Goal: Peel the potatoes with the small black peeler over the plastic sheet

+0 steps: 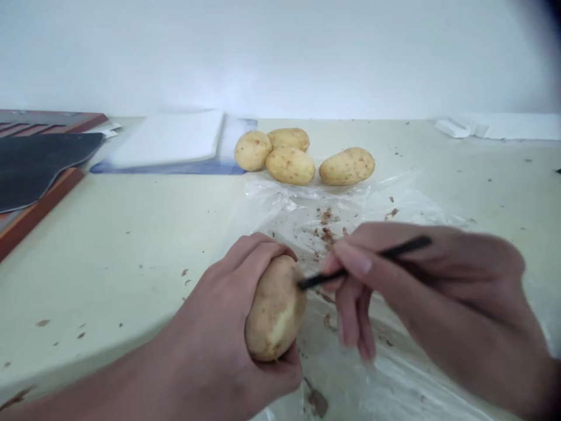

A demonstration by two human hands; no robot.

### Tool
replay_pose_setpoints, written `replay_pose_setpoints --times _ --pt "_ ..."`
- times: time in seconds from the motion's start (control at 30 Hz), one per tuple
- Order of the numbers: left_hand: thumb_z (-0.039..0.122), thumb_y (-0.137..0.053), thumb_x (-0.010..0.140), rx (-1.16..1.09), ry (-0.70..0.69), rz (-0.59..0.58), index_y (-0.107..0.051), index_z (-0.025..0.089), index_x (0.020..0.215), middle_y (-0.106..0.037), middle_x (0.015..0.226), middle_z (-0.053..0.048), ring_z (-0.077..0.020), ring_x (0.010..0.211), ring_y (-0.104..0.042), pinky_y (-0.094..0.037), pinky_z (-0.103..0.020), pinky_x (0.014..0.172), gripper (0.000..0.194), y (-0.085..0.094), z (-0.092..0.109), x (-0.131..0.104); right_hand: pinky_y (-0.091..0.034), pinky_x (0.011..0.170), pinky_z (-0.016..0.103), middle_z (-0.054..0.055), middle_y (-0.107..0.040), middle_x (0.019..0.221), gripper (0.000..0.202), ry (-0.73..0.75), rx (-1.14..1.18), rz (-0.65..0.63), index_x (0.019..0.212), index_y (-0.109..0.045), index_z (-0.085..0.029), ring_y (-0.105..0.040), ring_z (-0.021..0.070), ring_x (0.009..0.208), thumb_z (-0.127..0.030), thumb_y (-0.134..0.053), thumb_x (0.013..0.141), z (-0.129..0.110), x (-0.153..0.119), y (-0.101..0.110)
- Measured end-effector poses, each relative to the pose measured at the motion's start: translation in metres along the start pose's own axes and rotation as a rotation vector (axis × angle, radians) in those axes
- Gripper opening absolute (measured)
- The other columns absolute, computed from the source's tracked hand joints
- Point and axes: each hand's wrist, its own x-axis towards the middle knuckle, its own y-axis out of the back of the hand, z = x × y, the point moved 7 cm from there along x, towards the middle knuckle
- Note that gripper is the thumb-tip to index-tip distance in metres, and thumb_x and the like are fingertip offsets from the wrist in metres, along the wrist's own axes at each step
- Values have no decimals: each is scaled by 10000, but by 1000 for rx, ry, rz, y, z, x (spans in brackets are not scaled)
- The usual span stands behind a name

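Observation:
My left hand (pixel 228 316) is wrapped round a potato (pixel 278 310), held at a tilt low in the middle of the head view. A paler yellow patch shows on the potato's lower face. In my right hand (pixel 394 280), a thin black stick-like tool (pixel 324 278) is pinched between thumb and fingers. Its left tip meets the potato's upper right side. Beneath both hands lies a clear plastic sheet (pixel 421 199) with brown scraps (pixel 328 235) on it.
Several potatoes (pixel 290 166) lie behind the sheet. A white pad (pixel 170 137) rests on a blue folder (pixel 236 131) at the back left. Far left are a dark mat (pixel 48 161) and a reddish-brown frame (pixel 41 207). White paper (pixel 517 126) lies back right.

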Motion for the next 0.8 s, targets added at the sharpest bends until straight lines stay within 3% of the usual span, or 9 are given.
replay_pose_setpoints --times 0.1,0.2,0.33,0.37,0.4,0.47,0.6,0.7,0.8 --pt "200 -747 593 -22 -9 0 -580 310 993 -651 1089 41 -169 924 -657 -628 -297 774 447 0 0 -1 -620 454 177 0 -745 663 332 -49 -93 -119 834 -844 -225 -754 154 542 -49 -597 970 1 1 -6" --pt "211 -743 595 27 2 1 -566 301 969 -641 1099 38 -169 929 -655 -629 -292 766 423 0 -1 -2 -620 469 160 -34 -739 659 292 3 -33 32 1002 -839 -246 -729 126 503 -78 -601 985 -4 0 7" --pt "207 -757 581 -8 -5 8 -573 322 1017 -638 1102 61 -149 926 -654 -630 -265 781 487 2 -1 -3 -666 508 207 27 -750 720 301 -110 -110 -128 815 -846 -241 -769 184 567 -52 -647 939 7 -4 -5" --pt "206 -755 584 -12 -7 9 -571 326 1018 -638 1098 66 -144 916 -654 -628 -257 766 486 2 -1 -3 -648 477 184 25 -758 708 298 -71 -90 -152 842 -852 -247 -767 178 567 -39 -657 930 5 -4 -7" --pt "206 -753 588 -2 -10 12 -568 327 1014 -637 1101 68 -143 915 -654 -628 -255 758 481 2 -1 -3 -629 451 165 12 -757 682 287 -9 -36 -78 886 -854 -253 -747 156 529 -38 -669 929 2 -3 -2" --pt "198 -746 591 33 -28 21 -562 325 1000 -633 1116 67 -145 932 -655 -631 -262 769 466 2 0 -3 -622 442 173 12 -753 641 253 37 -18 68 993 -846 -237 -709 146 464 -75 -654 961 0 -1 8" --pt "159 -741 578 -9 -54 20 -564 326 985 -639 1087 76 -137 932 -657 -633 -262 786 474 -1 2 -2 -581 370 192 52 -671 488 351 -17 -115 -46 752 -842 -230 -666 177 367 -248 -610 1015 -3 4 -7" --pt "150 -743 579 -9 -51 25 -552 350 1038 -634 1107 83 -128 921 -661 -633 -261 774 536 -1 1 -2 -567 360 187 59 -688 521 332 13 -83 -31 866 -853 -233 -669 172 369 -432 -626 1005 -10 5 -10" --pt "155 -730 583 -7 -67 25 -549 355 1022 -633 1095 91 -125 903 -663 -635 -264 759 515 -2 2 -3 -603 416 207 41 -713 569 330 10 -95 -102 815 -833 -259 -716 181 448 -419 -620 1009 -7 2 -14"
